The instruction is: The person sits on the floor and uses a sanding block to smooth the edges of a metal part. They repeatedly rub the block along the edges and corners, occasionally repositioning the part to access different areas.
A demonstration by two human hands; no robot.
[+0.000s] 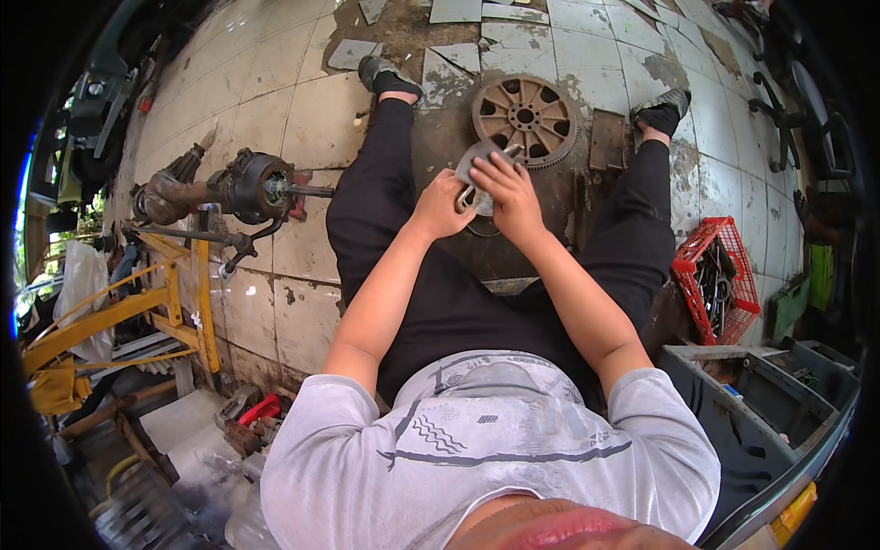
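Between my knees, both hands meet on a grey flat piece that could be sandpaper or a thin plate; its kind does not show clearly. My left hand is closed round its left side, where a curved metal edge shows by the fingers. My right hand lies over the piece from the right, fingers together and pressed onto it. Just beyond the hands a large rusty toothed flywheel rests flat on the floor. Part of a round metal thing shows below the hands, mostly hidden by them.
At left, a greasy axle assembly with a protruding shaft stands near a yellow metal frame. A red plastic crate of tools sits at right, above a grey metal toolbox. A rusty block lies beside the flywheel.
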